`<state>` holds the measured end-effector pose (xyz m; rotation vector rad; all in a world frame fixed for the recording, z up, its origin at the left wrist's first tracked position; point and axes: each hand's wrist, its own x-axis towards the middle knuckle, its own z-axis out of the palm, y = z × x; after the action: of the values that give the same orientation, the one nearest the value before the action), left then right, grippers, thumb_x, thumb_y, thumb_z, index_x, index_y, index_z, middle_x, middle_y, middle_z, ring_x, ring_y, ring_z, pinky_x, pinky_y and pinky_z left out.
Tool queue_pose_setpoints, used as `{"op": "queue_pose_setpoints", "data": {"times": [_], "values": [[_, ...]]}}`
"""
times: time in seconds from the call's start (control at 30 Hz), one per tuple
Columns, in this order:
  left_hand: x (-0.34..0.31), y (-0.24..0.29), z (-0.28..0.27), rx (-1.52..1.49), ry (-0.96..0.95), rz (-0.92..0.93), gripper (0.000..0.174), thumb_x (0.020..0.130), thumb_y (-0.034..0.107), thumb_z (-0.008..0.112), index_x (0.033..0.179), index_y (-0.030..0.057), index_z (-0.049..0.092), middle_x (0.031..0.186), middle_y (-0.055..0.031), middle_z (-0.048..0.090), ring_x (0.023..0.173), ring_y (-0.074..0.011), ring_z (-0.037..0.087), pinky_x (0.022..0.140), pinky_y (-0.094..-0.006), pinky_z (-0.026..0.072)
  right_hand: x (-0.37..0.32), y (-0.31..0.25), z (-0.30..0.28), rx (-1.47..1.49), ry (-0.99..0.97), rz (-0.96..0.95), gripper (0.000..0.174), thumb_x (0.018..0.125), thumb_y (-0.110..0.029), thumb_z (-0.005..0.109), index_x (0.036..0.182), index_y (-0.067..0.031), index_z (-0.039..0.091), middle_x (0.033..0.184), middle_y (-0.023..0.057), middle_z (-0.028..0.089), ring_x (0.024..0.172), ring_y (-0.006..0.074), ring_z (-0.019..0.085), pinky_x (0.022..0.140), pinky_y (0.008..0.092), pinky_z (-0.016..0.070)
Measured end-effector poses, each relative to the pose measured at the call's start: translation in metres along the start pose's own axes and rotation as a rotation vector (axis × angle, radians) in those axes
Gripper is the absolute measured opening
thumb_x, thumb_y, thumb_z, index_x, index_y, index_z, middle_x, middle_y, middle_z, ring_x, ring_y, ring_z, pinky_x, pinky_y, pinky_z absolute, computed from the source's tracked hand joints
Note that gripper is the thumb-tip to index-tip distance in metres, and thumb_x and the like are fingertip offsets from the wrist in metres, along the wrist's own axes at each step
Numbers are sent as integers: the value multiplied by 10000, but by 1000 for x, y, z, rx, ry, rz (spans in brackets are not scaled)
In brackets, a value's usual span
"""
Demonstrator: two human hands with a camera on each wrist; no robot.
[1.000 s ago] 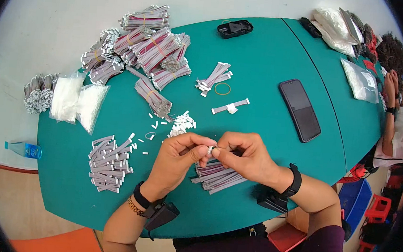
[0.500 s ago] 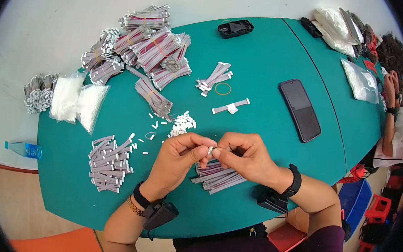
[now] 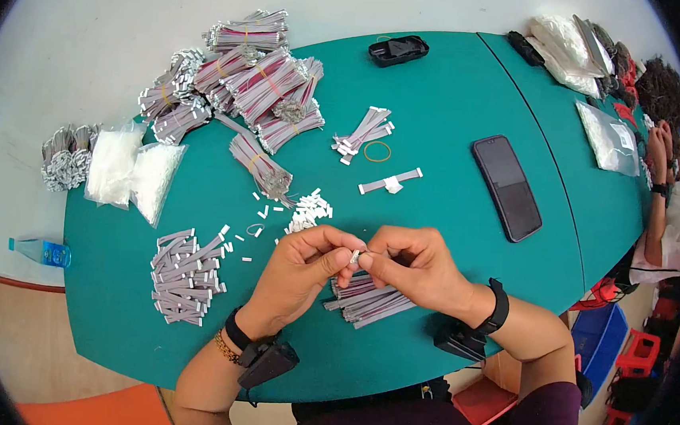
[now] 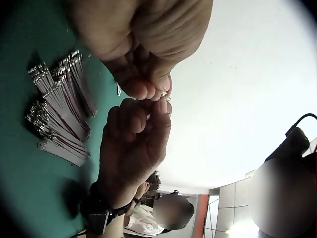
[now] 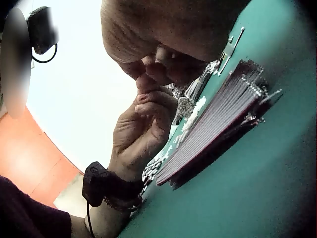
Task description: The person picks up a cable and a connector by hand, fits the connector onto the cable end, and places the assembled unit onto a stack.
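Both hands meet in the head view over the near middle of the green table. My left hand (image 3: pixel 297 271) pinches a small white connector (image 3: pixel 355 257) between thumb and fingers. From the other side, my right hand (image 3: pixel 419 268) pinches at the same small piece, its thumb and forefinger against it. Fingers hide most of the piece and anything attached to it. Beneath the hands lies a bundle of grey and maroon ribbon wires (image 3: pixel 369 301), also seen as wires (image 4: pixel 62 104) in the left wrist view. Behind the hands is a heap of loose white connectors (image 3: pixel 308 210).
Banded wire bundles (image 3: pixel 262 86) are piled at the back left, beside plastic bags (image 3: pixel 112 167). Short cables with white ends (image 3: pixel 185 276) lie at the left. A phone (image 3: pixel 506 187) rests at the right, an open black case (image 3: pixel 398 50) at the back. Another person's arm (image 3: pixel 657 197) shows far right.
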<state>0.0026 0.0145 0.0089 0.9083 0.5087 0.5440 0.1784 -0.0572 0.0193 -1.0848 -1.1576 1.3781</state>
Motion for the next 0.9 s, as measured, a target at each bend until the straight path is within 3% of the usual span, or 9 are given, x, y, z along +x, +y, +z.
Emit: {"op": "queue_pose_setpoints", "data": {"times": [0.3, 0.8, 0.9], "values": [[1, -2, -2, 9, -1, 20, 174, 873, 122, 615, 988, -7, 595, 849, -58, 616, 701, -109, 554, 633, -230, 461, 1, 6, 1, -98, 37, -126, 169, 889, -106, 593, 754, -5, 587, 597, -25, 521, 569, 14, 428, 475, 211, 337], [0, 1, 1, 140, 29, 54, 148, 883, 75, 592, 990, -21, 627, 812, -46, 624, 675, -87, 545, 636, -215, 456, 0, 5, 1, -60, 51, -54, 176, 870, -92, 605, 718, -18, 556, 590, -63, 461, 566, -3, 370, 463, 207, 289], [0, 0, -2, 98, 5, 36, 178, 867, 115, 622, 982, -20, 602, 874, -93, 645, 705, -124, 564, 641, -242, 465, 1, 6, 0, -45, 40, -22, 171, 864, -90, 603, 715, -23, 554, 591, -70, 459, 556, -8, 359, 461, 200, 275]]}}
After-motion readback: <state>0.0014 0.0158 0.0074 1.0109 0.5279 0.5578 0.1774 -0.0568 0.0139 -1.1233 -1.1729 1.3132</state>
